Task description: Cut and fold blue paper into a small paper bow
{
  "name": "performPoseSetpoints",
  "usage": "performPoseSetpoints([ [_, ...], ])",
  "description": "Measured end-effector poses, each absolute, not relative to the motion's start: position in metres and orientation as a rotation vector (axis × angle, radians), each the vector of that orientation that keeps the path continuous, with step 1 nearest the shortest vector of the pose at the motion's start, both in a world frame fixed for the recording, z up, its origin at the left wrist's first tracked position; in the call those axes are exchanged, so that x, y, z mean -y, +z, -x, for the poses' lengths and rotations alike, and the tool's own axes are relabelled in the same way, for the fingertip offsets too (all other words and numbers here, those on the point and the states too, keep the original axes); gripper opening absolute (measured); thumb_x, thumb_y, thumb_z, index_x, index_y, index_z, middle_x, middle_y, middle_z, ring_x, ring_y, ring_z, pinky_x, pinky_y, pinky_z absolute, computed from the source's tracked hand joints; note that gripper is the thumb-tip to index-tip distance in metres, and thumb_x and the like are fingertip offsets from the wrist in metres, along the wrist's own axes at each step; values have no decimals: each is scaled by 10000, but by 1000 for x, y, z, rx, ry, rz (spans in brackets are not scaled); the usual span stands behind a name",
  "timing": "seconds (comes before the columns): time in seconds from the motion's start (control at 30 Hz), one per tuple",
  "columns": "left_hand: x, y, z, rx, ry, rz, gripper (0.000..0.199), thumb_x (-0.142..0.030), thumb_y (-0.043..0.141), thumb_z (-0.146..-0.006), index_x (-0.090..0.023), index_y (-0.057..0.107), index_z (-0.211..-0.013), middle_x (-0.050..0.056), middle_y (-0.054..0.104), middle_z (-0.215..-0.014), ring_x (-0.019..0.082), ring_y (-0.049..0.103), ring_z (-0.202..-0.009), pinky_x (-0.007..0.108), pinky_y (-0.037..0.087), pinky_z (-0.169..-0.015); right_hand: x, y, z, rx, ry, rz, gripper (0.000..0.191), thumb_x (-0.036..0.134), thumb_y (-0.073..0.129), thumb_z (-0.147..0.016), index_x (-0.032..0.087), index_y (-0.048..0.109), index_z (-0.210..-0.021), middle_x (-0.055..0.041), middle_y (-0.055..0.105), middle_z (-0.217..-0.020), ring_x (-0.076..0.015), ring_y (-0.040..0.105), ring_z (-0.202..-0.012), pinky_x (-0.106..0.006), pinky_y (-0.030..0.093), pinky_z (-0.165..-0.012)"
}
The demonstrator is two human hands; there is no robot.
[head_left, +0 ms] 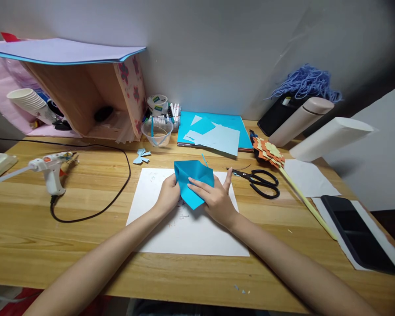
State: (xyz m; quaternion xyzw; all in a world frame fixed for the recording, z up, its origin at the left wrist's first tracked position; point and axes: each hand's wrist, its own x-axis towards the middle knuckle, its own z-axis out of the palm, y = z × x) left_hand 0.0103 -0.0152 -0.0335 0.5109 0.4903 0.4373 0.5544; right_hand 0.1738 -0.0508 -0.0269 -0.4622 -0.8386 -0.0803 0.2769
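A folded piece of blue paper [195,173] is held up above a white sheet [197,237] that has small marks on it. My left hand [169,193] grips its left edge, with the thumb on the near side and the other fingers hidden behind. Across the paper's right part lie the fingers of my right hand [215,199], pressing on its face, while one finger points up and away. Black-handled scissors [261,181] rest just right of that hand. A light blue paper bow shape [141,156] lies to the left, and a thin blue strip [204,159] shows behind the paper.
A glue gun [52,169] stands at left, its black cord looping over the table. Behind are a box [128,96], a clear plastic cup [157,133], markers and blue sheets [213,118]. At right lie a paper flower [268,151], a phone-like black case [358,232] and a thermos [301,120].
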Motion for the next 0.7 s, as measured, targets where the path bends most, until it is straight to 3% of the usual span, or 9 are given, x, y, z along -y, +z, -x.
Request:
performPoseSetpoints([
  [0.17,16,-26,-12,-1166,989,-1130,485,-595,394,-811,-161,491,-618,-16,487,-522,113,429,-515,231,361,-512,50,-29,-173,2272,-246,1287,369,88,500,-814,270,630,-1108,30,648,-1151,-302,512,-1066,-672,-65,-1024],
  [0.33,18,-20,-14,-1175,952,-1215,392,-537,577,-731,-148,541,-706,-22,518,-612,98,436,-543,211,363,-517,50,-29,-171,2254,-279,1254,296,137,497,-844,239,638,-1083,16,661,-1130,-302,509,-1079,-669,-66,-1034],
  [0.5,16,-22,-13,-1234,970,-1123,430,-568,508,-761,-150,512,-663,-31,468,-521,89,399,-453,208,322,-436,54,-24,-170,2286,-301,1164,266,181,501,-867,246,603,-1103,-11,635,-1175,-279,466,-1150,-663,-49,-1046],
  [0.57,15,-23,-12,-1246,1015,-1101,429,-562,524,-751,-149,503,-638,-29,466,-511,88,396,-449,207,315,-431,55,-23,-171,2287,-280,1122,325,158,498,-863,270,544,-1164,-30,581,-1245,-256,460,-1166,-646,43,-1068],
  [0.7,11,-23,-10,-1267,1103,-1044,424,-564,551,-727,-153,499,-638,-27,476,-518,96,412,-470,214,329,-452,52,-29,-174,2047,-153,935,567,64,523,-802,347,349,-1261,-64,372,-1352,-204,476,-1168,-488,406,-985],
])
